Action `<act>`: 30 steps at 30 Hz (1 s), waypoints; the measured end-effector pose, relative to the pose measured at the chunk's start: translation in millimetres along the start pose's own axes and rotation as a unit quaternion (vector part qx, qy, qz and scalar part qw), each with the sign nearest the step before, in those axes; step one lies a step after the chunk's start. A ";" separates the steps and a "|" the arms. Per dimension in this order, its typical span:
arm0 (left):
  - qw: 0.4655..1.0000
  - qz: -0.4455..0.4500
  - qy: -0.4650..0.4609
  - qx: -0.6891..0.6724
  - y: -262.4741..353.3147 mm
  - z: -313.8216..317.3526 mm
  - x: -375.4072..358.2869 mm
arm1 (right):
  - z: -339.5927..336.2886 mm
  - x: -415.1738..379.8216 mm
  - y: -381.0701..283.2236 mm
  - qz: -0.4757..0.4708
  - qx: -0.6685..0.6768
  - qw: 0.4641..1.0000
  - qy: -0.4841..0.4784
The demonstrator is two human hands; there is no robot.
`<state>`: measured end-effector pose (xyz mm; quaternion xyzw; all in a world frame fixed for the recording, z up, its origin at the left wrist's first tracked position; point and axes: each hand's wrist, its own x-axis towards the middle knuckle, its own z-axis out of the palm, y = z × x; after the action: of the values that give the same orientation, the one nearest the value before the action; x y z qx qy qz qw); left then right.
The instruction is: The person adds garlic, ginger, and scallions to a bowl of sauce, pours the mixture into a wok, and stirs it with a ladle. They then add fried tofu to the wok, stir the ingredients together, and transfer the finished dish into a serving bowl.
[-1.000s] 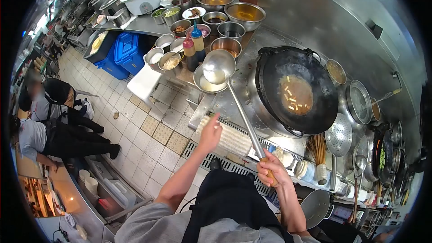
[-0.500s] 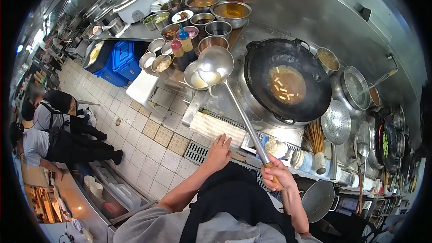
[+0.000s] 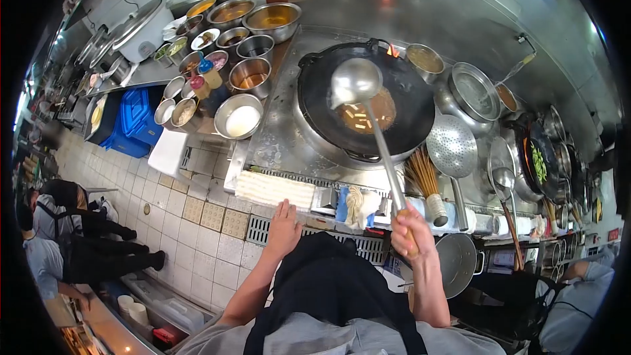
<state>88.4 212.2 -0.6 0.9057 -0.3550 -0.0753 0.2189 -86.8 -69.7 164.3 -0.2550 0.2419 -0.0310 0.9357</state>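
Note:
My right hand (image 3: 411, 231) is wrapped round the wooden end of a long-handled steel ladle (image 3: 357, 82). The ladle's bowl hangs above a black wok (image 3: 415, 108), and what is in it cannot be made out. In the wok lies brown sauce (image 3: 381, 110) with several pale sticks (image 3: 355, 118), partly covered by the ladle. Fingers outstretched and holding nothing, my left hand (image 3: 284, 229) is at the front edge of a folded whitish towel (image 3: 275, 190). Left of the wok stands a steel bowl (image 3: 221, 106) with something white inside.
Sauce bottles (image 3: 211, 75) and several steel bowls stand at the left. A perforated skimmer (image 3: 451, 146) and bamboo brush (image 3: 426, 184) lie right of the wok. A pot (image 3: 453, 266) stands below right. Co-workers (image 3: 92, 246) are at far left; another person (image 3: 572, 302) is at lower right.
My right hand has carried the ladle from over the bowl of white contents to above the wok. The view has turned to the right. My left hand remains by the towel.

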 end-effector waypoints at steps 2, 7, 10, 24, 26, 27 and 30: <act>1.000 0.005 0.008 0.000 -0.7 1.6 -0.3 | 9.2 10.9 -10.8 -0.068 -0.067 0.988 0.120; 1.000 0.013 0.010 -0.004 2.9 -3.2 1.3 | -7.9 42.1 -16.7 -0.099 -0.223 0.961 0.132; 1.000 0.015 0.003 0.010 1.4 -0.7 3.2 | -14.2 38.2 -15.6 -0.073 -0.240 0.960 0.125; 1.000 0.011 -0.007 0.007 -1.1 -3.2 6.2 | -12.7 19.7 -23.6 -0.032 -0.176 0.976 0.121; 1.000 0.008 -0.012 -0.001 -0.9 -3.6 5.9 | -21.4 34.2 -22.9 -0.036 -0.177 0.978 0.102; 1.000 0.008 -0.012 -0.001 -0.3 -4.9 5.8 | -20.2 43.7 -18.8 -0.056 -0.235 0.964 0.114; 1.000 0.013 -0.016 0.005 0.5 -5.1 6.2 | -11.2 46.0 -9.0 -0.093 -0.293 0.944 0.124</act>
<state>94.1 209.4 4.3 0.9010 -0.3701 -0.0849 0.2098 -50.9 -91.0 140.2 -0.5330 0.3301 -0.0769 0.7753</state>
